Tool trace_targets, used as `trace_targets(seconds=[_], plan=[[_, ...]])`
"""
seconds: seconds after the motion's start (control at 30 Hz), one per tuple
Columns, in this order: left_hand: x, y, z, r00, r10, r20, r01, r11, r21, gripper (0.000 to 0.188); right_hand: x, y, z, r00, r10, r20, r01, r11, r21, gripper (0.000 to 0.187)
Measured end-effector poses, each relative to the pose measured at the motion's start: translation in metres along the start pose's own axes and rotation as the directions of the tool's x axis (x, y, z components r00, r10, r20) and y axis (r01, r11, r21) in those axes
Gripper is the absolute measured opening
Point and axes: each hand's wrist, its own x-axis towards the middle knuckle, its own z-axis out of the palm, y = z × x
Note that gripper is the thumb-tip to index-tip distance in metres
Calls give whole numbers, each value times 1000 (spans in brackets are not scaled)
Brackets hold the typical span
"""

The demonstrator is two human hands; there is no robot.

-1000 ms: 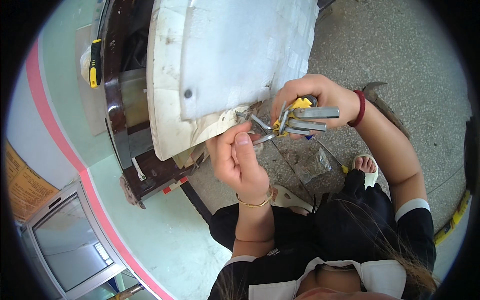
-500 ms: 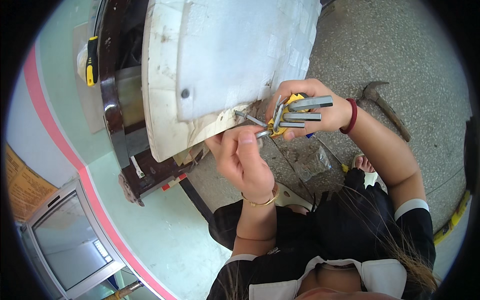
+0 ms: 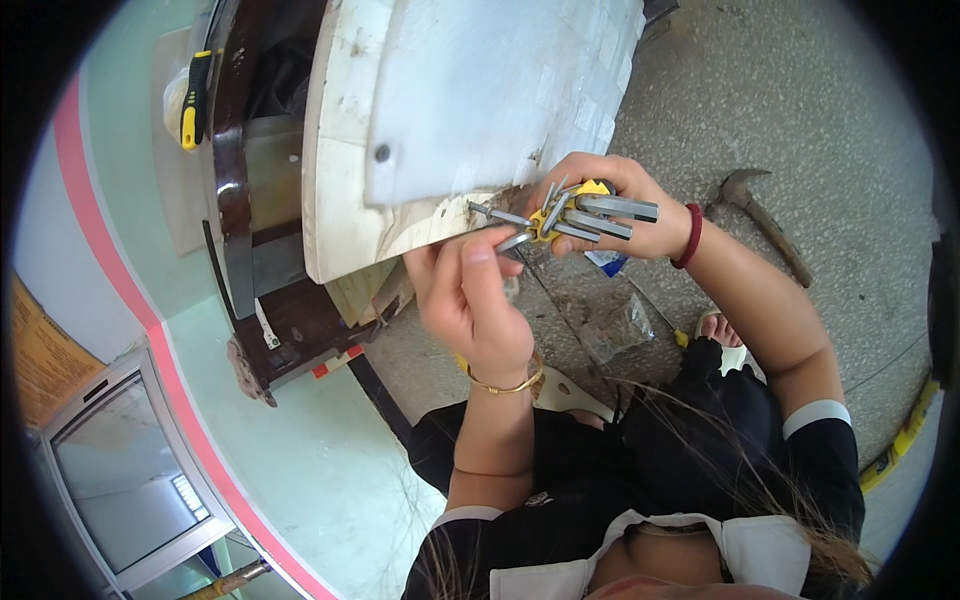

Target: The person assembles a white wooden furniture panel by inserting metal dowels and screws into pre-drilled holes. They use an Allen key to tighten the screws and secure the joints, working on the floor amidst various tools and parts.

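Observation:
In my right hand (image 3: pixel 630 205) is a folding hex key set (image 3: pixel 543 225) with a yellow and black body, the fingers closed round it. Several steel keys are swung out, the thicker ones pointing right. One slim hex key (image 3: pixel 500 214) reaches left towards the lower edge of a white padded panel (image 3: pixel 470 110); whether its tip touches the panel I cannot tell. My left hand (image 3: pixel 475 290) is just below that edge, its thumb and forefinger pinched at a short hex key (image 3: pixel 514 241) of the same set. The other left fingers curl under the panel.
On the speckled floor at right lies a hammer (image 3: pixel 765 220). Below the set are a clear plastic bag (image 3: pixel 622 328) and a screwdriver (image 3: pixel 672 325). A dark wooden frame (image 3: pixel 232 180) stands left of the panel, with a yellow and black screwdriver (image 3: pixel 194 105) beyond it.
The panel and wooden frame appear shifted slightly right and up in view. Both hands sit a little further left and higher, and the hex key set has turned slightly.

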Motion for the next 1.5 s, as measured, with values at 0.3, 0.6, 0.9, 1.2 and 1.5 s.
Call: trace_targets(seconds=[0.3, 0.6, 0.9, 1.2, 1.5], plan=[[-6, -4, 19, 991, -123, -56, 111, 977, -180, 13, -5, -8, -8, 998, 28, 63, -18, 988, -156, 34], [-9, 6, 32, 956, -252, -148, 192, 923, -333, 14, -12, -13, -19, 994, 74, 78, -44, 942, -333, 33], [-10, 11, 39, 933, -313, -178, 236, 905, -354, 15, -45, 1, -48, 976, 213, -39, -177, 680, -712, 35], [-6, 10, 33, 918, -350, -189, 268, 895, -357, 20, -95, 29, -105, 978, 205, 28, 6, 106, -994, 18], [-8, 10, 36, 955, -229, -191, 151, 923, -353, 22, -113, -12, -109, 917, 376, -131, 40, -416, -909, 31]])
